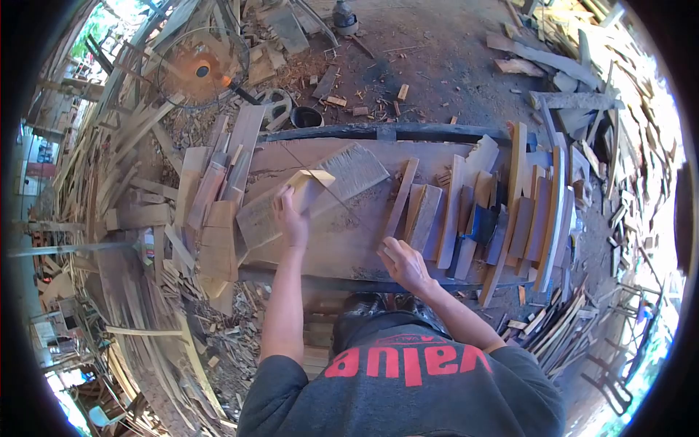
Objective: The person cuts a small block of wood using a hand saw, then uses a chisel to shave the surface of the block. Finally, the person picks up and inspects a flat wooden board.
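Note:
My left hand is closed on a short wooden block with a pale, light-coloured top edge, over the left part of the workbench. Beneath the block lies a wide, rough board, set at a slant. A thin dark line, too fine to identify, crosses beside the block. My right hand has its fingers curled together near the bench's front edge, at the lower end of a narrow plank; whether they grip anything is hidden.
Several planks stand in a row on the bench's right side, with a blue object among them. Boards pile up at the left. Beyond the bench are a dark bucket, a round wire guard and scattered offcuts.

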The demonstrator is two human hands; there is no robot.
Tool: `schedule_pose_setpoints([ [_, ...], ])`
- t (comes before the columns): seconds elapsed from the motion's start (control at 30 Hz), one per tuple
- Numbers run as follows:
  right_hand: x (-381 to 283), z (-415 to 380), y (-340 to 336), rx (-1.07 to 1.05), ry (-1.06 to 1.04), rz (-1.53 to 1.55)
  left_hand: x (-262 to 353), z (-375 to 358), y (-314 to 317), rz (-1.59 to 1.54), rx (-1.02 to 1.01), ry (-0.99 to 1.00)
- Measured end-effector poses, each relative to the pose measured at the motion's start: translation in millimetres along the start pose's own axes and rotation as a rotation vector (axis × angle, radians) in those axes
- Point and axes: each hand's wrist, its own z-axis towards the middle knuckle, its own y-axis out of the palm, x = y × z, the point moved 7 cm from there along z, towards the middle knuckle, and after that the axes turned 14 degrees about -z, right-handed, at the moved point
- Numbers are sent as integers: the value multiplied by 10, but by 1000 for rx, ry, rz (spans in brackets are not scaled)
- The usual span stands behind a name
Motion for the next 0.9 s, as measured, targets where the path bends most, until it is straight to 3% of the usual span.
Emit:
schedule_pose_setpoints([
  [0.13, -10, -45, -3, -37, -16, -67, -58, -242, -19, 3, 126, -29],
  [0.33, -33, -131, -43, -32, -19, -90, 172, -218, -47, 20, -19, -41],
  [0.4, -68, -127, -67, -27, -19, -99, 344, -162, -32, 294, -102, -111],
  [0.5, -125, -116, -108, -20, -14, -101, 429, -65, 37, 431, -117, -158],
  [0.63, -198, -65, -235, -45, -10, -119, 256, 7, 82, 430, -132, -217],
  [0.83, -314, 82, -539, -95, 26, -154, 5, 203, 8, -2, -263, -307],
  [0.9, -289, 185, -510, -95, 21, -167, -316, 219, 153, -539, -326, -494],
])
